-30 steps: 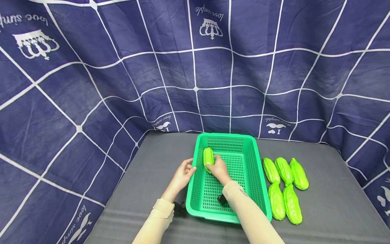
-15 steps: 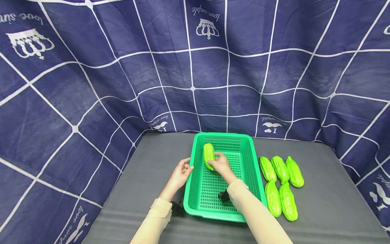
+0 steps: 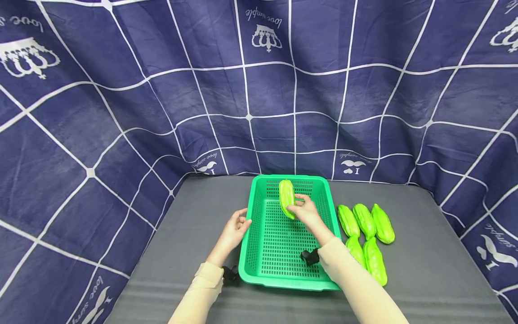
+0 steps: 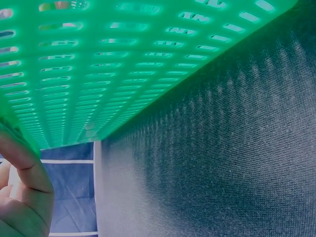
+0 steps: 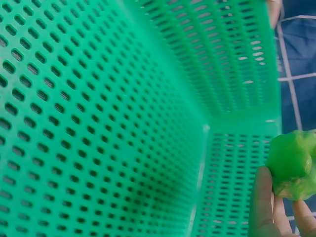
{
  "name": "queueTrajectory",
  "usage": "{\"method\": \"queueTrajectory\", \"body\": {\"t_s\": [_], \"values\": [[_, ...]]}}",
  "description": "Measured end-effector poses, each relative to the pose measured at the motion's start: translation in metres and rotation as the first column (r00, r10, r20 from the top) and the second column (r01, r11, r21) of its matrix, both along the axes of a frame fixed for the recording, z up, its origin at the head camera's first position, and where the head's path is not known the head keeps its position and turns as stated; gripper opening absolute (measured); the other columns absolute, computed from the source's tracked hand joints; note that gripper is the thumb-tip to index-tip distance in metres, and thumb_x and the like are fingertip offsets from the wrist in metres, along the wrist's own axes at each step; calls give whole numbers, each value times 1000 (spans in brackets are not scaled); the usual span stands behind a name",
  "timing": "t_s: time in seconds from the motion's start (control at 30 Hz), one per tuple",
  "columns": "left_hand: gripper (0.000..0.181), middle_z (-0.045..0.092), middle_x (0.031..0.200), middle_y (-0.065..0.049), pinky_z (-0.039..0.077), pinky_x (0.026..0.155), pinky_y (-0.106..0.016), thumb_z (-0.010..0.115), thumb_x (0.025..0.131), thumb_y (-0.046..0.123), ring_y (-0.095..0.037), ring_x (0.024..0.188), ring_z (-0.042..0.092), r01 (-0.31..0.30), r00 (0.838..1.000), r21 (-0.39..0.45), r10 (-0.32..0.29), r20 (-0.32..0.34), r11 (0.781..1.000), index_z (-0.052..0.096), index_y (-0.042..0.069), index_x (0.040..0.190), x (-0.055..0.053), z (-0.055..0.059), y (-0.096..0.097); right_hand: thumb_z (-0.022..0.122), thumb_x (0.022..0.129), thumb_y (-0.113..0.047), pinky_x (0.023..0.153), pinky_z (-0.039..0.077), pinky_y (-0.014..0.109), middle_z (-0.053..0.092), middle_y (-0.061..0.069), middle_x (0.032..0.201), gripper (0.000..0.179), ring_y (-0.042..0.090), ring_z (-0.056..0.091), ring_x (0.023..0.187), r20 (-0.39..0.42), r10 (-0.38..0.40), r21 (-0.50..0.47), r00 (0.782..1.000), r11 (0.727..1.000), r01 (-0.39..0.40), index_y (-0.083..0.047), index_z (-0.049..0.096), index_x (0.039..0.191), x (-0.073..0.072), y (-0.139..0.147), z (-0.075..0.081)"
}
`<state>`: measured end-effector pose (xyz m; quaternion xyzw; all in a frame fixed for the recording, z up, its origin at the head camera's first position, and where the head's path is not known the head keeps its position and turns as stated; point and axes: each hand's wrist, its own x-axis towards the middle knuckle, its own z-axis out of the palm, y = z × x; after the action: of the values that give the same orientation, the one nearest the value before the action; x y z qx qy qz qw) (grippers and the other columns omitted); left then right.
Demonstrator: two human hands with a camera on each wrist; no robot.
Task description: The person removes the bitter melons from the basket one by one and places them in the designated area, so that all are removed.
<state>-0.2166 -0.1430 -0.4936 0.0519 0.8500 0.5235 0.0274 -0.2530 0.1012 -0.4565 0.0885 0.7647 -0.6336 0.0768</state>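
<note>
**Green gourd held inside the basket**

The right hand (image 3: 308, 211) pinched a green gourd (image 3: 287, 199) between curled fingers and thumb, holding it upright in the far part of the green basket (image 3: 259, 252), just above centre of the head view. In the right wrist view the gourd (image 5: 292, 165) showed at the lower right, with a fingertip against it and the basket's perforated wall (image 5: 98, 123) filling the rest. The left hand (image 3: 234, 227) lay left of centre, its loosely curled fingers against the basket's outer left wall, gripping nothing; the left wrist view showed its fingers (image 4: 22, 168) at the lower left, touching that wall. Five more gourds (image 3: 364, 234) lay together on the grey table (image 3: 425, 252), right of the basket.
</note>
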Motion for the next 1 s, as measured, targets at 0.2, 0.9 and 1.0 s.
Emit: {"method": "queueTrajectory", "body": {"t_s": [0.2, 0.9, 1.0], "values": [[51, 63, 101, -13, 45, 71, -32, 57, 101, 19, -13, 76, 56, -15, 1000, 12, 15, 23, 1000, 42, 0, 146, 0, -1, -1, 64, 89, -9, 76, 51, 27, 47, 27, 142, 62, 35, 58, 116, -20, -2, 0, 1000, 1000, 3, -1, 38, 146, 10, 17, 18], [52, 62, 98, -13, 42, 65, -27, 58, 100, 15, -13, 70, 51, -16, 1000, 37, 15, 21, 999, 40, -2, 146, -1, 2, 1, 59, 98, -18, 78, 46, 16, 35, 22, 152, 69, -11, 52, 88, -88, -96, 11, 992, 995, 97, -3, 22, 155, 61, 130, 51], [52, 62, 98, -13, 41, 64, -27, 58, 100, 15, -13, 70, 51, -13, 1000, 36, 12, 19, 999, 40, -2, 146, -1, 2, 3, 60, 98, -20, 77, 46, 16, 31, 22, 154, 72, -10, 52, 88, -56, -122, 18, 991, 992, 123, -4, 20, 156, 70, 146, 47]]}}
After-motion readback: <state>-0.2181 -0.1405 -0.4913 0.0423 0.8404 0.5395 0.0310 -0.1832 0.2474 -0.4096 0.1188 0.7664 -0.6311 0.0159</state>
